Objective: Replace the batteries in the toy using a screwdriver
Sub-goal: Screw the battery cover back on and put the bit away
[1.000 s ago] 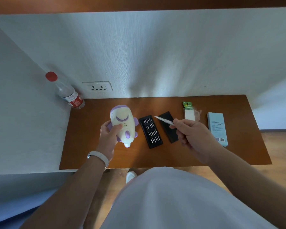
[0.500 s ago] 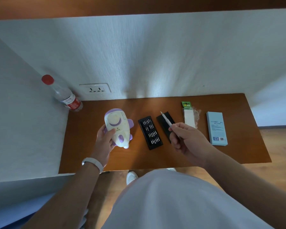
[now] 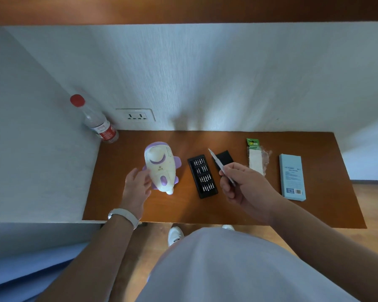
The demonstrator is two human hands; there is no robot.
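Desk (image 3: pixel 271 210) of brown wood against white wall (image 3: pixel 205 79), left hand (image 3: pixel 136 188) gripping toy (image 3: pixel 160 168), right hand (image 3: pixel 247 188) pinching screwdriver (image 3: pixel 218 162)

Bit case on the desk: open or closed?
Open. The bit case lies uncovered with rows of bits showing; what looks like its black cover lies separately beside it.

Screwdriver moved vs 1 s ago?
Yes. The screwdriver swung: its tip pointed left toward the bit tray, now toward the wall, along the black pouch.
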